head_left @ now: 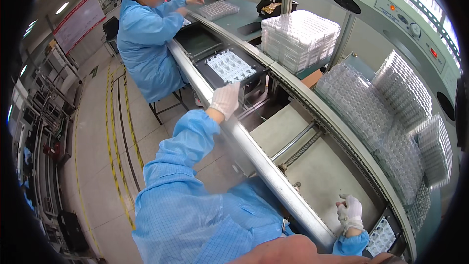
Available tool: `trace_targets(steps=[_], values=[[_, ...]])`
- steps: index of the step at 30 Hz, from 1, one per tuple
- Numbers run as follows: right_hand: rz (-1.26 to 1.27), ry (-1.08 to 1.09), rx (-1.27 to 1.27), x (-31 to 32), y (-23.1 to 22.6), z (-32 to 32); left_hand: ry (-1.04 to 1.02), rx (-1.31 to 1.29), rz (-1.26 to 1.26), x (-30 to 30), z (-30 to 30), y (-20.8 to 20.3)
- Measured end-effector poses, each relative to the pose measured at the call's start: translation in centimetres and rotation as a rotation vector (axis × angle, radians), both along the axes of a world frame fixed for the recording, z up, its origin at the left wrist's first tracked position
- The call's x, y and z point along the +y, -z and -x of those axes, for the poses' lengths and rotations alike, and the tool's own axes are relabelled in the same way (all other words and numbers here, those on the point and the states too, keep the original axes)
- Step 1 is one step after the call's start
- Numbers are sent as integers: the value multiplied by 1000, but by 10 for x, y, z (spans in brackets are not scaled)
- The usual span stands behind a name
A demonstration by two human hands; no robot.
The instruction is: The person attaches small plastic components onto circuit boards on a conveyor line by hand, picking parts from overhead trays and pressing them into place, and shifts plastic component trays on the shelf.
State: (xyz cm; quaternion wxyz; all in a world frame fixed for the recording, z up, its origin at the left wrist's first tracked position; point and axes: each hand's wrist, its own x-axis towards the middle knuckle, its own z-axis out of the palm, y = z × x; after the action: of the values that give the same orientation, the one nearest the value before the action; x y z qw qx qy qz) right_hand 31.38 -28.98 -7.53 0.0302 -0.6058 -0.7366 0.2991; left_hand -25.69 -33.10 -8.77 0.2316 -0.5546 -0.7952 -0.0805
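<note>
My left hand (pixel 225 100), in a white glove, is at the near edge of a black tray (pixel 204 71) on the conveyor line. Its fingers are pressed together at that edge, their tips partly hidden. On the tray lies a white panel (pixel 230 66) bearing rows of small parts. Lower right, my right hand (pixel 350 212) hovers over the pale plate (pixel 322 171) inside the line. Its gloved fingers curl inward with some fingertips bare; whatever they may hold is too small to make out. Close beside that wrist is a second panel (pixel 381 237) with similar small parts, in a dark frame.
A co-worker in blue overalls (pixel 149 44) sits farther up the line, hands over it. Stacked clear plastic trays (pixel 299 39) stand beyond the rail, with more clear trays (pixel 359 100) at right. A metal rail (pixel 254 149) runs along my side. A lamp hood (pixel 391 14) hangs overhead.
</note>
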Motion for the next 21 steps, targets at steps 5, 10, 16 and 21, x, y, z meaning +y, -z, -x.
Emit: trace_targets(steps=[5, 10, 16, 21], values=[[-262, -259, 198, -4, -11, 29, 173, -42, -23, -17, -60, -3], [-480, -236, 436, -33, -60, 56, 316, -188, 15, -35, -124, -24], [-204, -364, 1682, -87, -107, 74, 407, -309, 159, -60, -192, -30], [-240, -541, 1929, -122, -134, 61, 677, -386, 244, -64, -249, -30]])
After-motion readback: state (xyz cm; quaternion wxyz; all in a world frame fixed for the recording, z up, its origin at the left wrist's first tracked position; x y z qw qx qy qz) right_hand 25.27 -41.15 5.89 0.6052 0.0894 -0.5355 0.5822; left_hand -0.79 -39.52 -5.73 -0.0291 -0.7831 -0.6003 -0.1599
